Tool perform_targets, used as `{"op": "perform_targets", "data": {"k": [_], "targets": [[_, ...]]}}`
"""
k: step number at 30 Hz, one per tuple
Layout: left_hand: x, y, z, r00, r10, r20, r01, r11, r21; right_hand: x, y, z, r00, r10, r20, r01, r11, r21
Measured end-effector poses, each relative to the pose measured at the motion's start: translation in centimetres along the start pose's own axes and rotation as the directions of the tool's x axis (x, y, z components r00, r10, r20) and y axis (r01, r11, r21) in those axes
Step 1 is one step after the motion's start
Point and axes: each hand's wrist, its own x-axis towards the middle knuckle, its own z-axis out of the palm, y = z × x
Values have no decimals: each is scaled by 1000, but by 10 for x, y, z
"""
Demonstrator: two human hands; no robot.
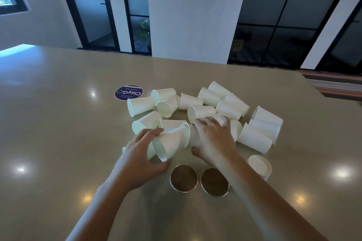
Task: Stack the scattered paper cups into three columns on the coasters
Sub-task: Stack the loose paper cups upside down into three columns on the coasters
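Observation:
Several white paper cups (pixel 199 111) lie scattered on their sides across the middle of the beige table (pixel 58 143). My left hand (pixel 143 154) grips a tilted white cup (pixel 170 143) by its rim, mouth facing me. My right hand (pixel 213 139) is closed around another cup (pixel 193 137) whose end is pushed into the left-hand cup. Two round brown coasters with metal rims, one (pixel 183 178) and the other (pixel 214 181), lie close in front of me. One cup (pixel 259 166) stands upside down right of the coasters, my right forearm partly hiding its base.
A round purple coaster or sticker (pixel 128 92) with white lettering lies at the far left of the cup pile. A white pillar (pixel 195 11) and dark glass doors stand beyond the table's far edge. A striped rug (pixel 337 84) shows at the far right.

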Motion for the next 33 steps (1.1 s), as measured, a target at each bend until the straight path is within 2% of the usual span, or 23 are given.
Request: {"op": "perform_targets", "data": {"k": [3, 5, 7, 10, 14, 16, 18, 20, 21, 24, 26, 29, 33], "targets": [[3, 3, -18, 997, -55, -46, 39, 957, -288, -19, 3, -30, 995, 41, -90, -17, 968, 250], [6, 7, -23, 997, -72, -11, 56, 853, -518, -31, 7, -50, 985, 62, -164, 17, 898, 439], [10, 10, -20, 996, -75, 40, 82, 724, -685, -41, 13, -65, 980, 62, -191, 57, 828, 557], [14, 14, -8, 995, -68, 76, 102, 620, -778, -51, 21, -74, 989, 56, -137, 54, 722, 689], [19, 28, 7, 981, -78, 178, 192, 520, -832, -61, 32, -71, 985, 105, -135, 72, 460, 885], [21, 33, 15, 974, -75, 214, 223, 499, -838, -65, 35, -66, 975, 147, -168, 91, 423, 901], [19, 40, 18, 970, -50, 240, 233, 489, -840, -66, 38, -63, 961, 190, -202, 100, 440, 892], [18, 43, 18, 967, -12, 255, 224, 519, -825, -67, 42, -60, 954, 204, -219, 99, 475, 874], [18, 43, 17, 964, 10, 266, 215, 565, -796, -68, 44, -59, 955, 199, -220, 96, 496, 863], [19, 47, 13, 962, 21, 272, 147, 798, -584, -72, 48, -56, 966, 175, -188, 67, 534, 843], [21, 52, 11, 979, 22, 201, 59, 920, -387, -74, 47, -54, 974, 158, -162, 54, 535, 843], [22, 58, 10, 990, 76, 115, -45, 967, -252, -75, 41, -53, 974, 142, -176, 68, 558, 827], [21, 64, 11, 984, 66, 166, -13, 953, -303, -76, 34, -46, 980, 104, -170, 81, 571, 817]]}}
